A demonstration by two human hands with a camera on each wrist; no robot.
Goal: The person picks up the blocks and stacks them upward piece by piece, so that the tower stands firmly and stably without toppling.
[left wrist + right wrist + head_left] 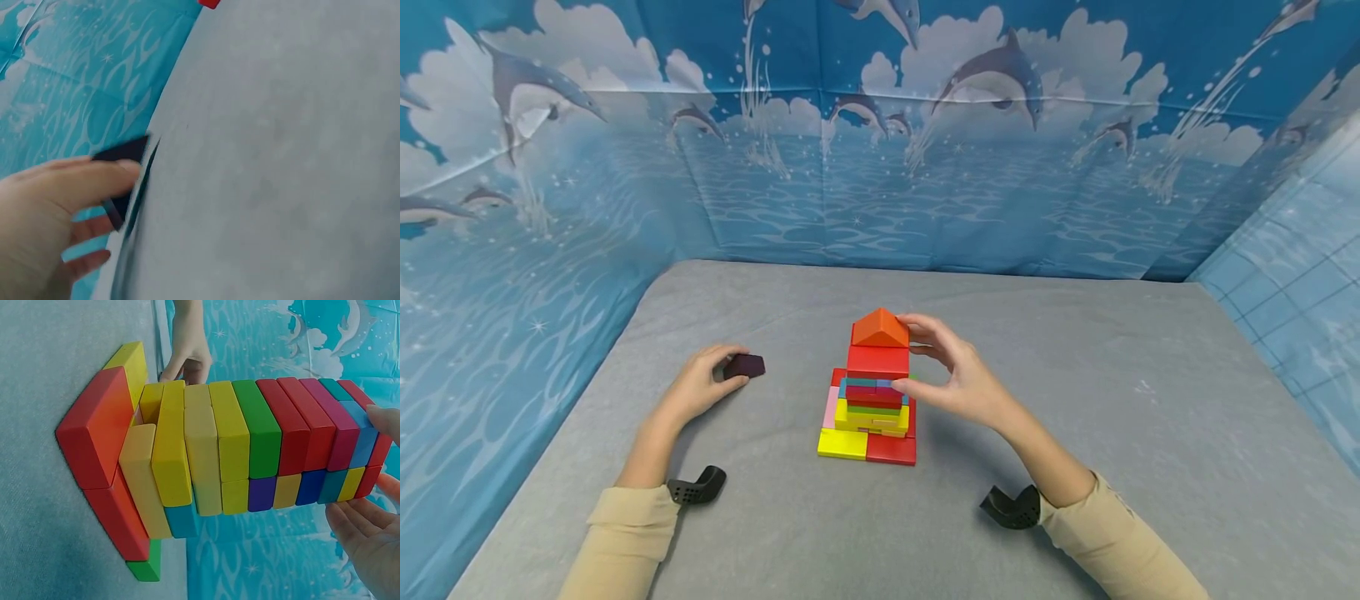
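A tower of coloured wooden blocks [877,362] stands on a flat base of yellow and red slabs, with an orange triangular block [881,328] on top. My right hand [958,375] is at the tower's upper right, fingers fairly straight and thumb apart. Seen by the right wrist camera, the thumb touches a face of the stacked blocks [262,434] near the top, and the other fingers of the right hand [369,544] lie along another side. Off to the left, my left hand [703,382] pinches a dark block [747,365] between thumb and fingers, just above the table.
A grey cloth [1112,400] covers the table. Blue dolphin-print curtains [887,192] hang behind and along the left side. A black wrist mount [697,486] is on the left forearm, and another wrist mount [1013,508] is on the right.
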